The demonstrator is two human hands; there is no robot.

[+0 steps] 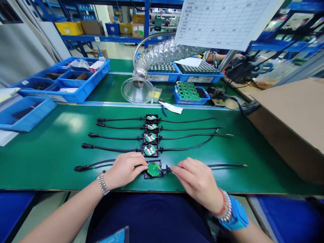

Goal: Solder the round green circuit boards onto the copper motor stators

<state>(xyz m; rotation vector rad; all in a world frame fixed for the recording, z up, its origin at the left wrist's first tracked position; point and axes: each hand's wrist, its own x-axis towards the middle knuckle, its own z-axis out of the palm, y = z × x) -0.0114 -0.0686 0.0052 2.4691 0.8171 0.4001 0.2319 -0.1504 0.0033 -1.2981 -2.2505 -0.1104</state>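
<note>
Close to the bench's front edge lies a black housing (146, 176) with a round green circuit board (153, 169) and yellow and blue wires on it. My left hand (126, 169) is closed at the board's left edge, thumb and forefinger together, and covers part of the left cable (97, 164), which ends in a black connector. To the right, my right hand (196, 179) pinches the black cable (225, 165) beside its grommet (168, 169). Behind them, several similar housings (151, 150) with boards and cables lie in a column.
A clear suction hood (138, 91) on a foil duct stands behind the column. Pliers (164, 110) lie by a white packet (172, 107). A blue tray (191, 100) holds green boards. Blue bins (83, 96) stand left, a cardboard box (291, 118) right. A paper sheet (225, 23) hangs above.
</note>
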